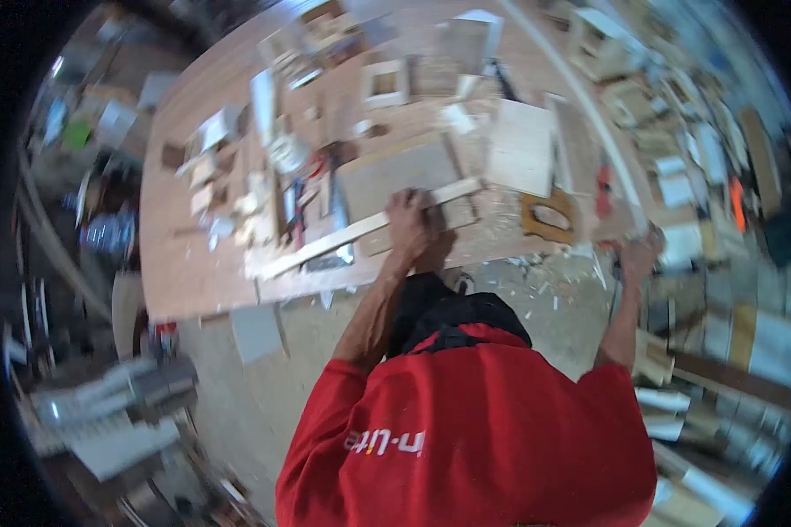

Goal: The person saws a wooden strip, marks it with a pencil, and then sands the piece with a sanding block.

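A long pale wooden strip (343, 235) lies slantwise near the front edge of the worktable (185, 272). My left hand (410, 221) is closed over it, right of its middle. Beneath and behind the strip is a flat greyish board (395, 176). At the table's right front corner, my right hand (640, 253) is closed beside the lower end of a long pale band (602, 123) running along that side. Blur hides what its fingers hold. A tan handle-like piece with an opening (536, 218) and a light square panel (520, 145) lie between my hands.
Small wood blocks (204, 198), a white roll (288, 154) and tools crowd the table's left half. A small square frame (385, 83) stands farther back. Shavings (536, 279) litter the floor ahead. Stacked offcuts (677, 184) line the right side, and more boards (123, 395) lie lower left.
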`<action>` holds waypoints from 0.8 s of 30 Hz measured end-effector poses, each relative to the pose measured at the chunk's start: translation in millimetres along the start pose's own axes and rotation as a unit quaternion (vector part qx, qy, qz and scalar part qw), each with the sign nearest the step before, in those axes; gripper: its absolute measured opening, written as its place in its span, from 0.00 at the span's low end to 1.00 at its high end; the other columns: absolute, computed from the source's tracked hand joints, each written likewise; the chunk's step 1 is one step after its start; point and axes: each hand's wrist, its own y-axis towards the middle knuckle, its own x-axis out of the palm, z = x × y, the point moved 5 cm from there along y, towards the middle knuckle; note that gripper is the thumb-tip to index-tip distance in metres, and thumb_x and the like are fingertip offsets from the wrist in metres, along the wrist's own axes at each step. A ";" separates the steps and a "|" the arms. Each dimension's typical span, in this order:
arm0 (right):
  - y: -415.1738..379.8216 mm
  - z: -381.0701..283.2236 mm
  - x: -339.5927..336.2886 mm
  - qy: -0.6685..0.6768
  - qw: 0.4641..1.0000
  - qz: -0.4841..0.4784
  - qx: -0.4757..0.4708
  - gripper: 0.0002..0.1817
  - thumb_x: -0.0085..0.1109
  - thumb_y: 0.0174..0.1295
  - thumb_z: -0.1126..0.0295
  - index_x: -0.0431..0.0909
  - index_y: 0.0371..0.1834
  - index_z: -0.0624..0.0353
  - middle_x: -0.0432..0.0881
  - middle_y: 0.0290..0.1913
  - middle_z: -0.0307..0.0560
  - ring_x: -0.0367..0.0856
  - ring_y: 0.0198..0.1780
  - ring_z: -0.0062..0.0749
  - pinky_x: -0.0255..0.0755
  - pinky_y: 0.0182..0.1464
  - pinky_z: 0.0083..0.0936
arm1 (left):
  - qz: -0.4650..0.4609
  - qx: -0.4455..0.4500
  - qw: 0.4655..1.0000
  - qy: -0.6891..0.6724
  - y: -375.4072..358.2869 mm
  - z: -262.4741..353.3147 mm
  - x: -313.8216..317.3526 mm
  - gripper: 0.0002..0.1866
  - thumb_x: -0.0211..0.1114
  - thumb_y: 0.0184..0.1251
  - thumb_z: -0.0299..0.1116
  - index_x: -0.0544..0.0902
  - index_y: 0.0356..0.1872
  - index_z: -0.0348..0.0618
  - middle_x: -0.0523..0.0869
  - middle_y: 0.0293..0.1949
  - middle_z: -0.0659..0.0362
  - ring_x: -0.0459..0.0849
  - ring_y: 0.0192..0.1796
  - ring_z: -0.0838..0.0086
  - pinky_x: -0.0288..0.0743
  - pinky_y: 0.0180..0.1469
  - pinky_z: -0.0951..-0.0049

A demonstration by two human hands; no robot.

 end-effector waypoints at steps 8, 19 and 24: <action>7.7 -105.2 -38.2 0.174 0.981 -0.056 -0.066 0.20 0.55 0.55 0.75 0.76 0.53 0.63 0.75 0.55 0.54 0.70 0.60 0.49 0.63 0.63 0.41 | -0.007 -0.003 1.000 0.008 6.9 22.0 6.3 0.20 0.63 0.53 0.34 0.77 0.49 0.43 0.75 0.49 0.48 0.71 0.53 0.51 0.62 0.55 0.50; -23.8 -211.3 -52.8 0.250 0.957 -0.046 -0.142 0.19 0.58 0.51 0.76 0.77 0.50 0.64 0.76 0.53 0.51 0.73 0.55 0.47 0.68 0.59 0.38 | 0.001 -0.017 0.995 0.095 -8.0 9.4 -23.2 0.22 0.62 0.57 0.37 0.75 0.53 0.44 0.74 0.52 0.50 0.70 0.57 0.53 0.57 0.64 0.46; -19.6 -207.3 -47.3 0.248 0.962 -0.061 -0.100 0.19 0.58 0.53 0.74 0.77 0.50 0.62 0.75 0.53 0.49 0.73 0.55 0.47 0.69 0.58 0.37 | -0.020 -0.013 0.996 0.082 -16.0 -4.5 -20.4 0.21 0.62 0.59 0.36 0.76 0.54 0.46 0.75 0.51 0.50 0.69 0.58 0.52 0.54 0.65 0.43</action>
